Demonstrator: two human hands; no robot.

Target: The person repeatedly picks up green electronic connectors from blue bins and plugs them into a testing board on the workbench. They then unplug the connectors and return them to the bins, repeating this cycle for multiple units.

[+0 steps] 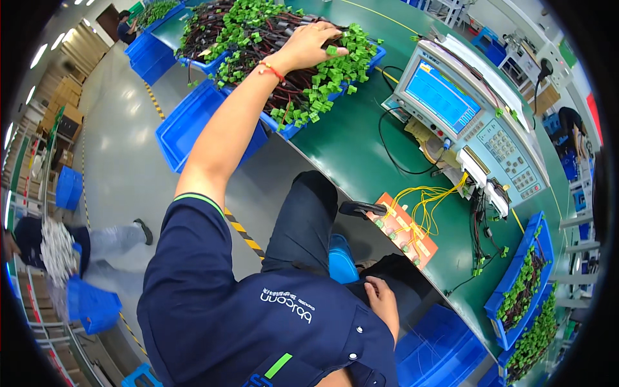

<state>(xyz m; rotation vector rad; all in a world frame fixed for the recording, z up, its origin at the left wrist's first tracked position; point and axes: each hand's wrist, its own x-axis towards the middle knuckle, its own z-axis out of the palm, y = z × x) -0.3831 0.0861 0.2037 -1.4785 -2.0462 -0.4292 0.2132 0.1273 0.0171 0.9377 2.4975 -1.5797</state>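
The left hand (pixel 311 45) touches green-tipped cables (pixel 319 87) in a blue bin (pixel 291 131); the right hand (pixel 382 300) rests low.

By the green table (pixel 348 158), blue bins (pixel 293 131) filled with dark cables (pixel 300 90), an instrument (pixel 476 126) with a lit screen (pixel 438 97) and, near the edge, an orange board (pixel 422 253) with yellow wires (pixel 462 183) attached are carried.

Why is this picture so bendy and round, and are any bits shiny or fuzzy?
In the head view, the fisheye lens curves the machine and darkens the corners; in the head view, ceiling lights glare white and the floor has pale shiny patches; in the head view, the person by the left rim looks fuzzy, while the left hand looks clearer.
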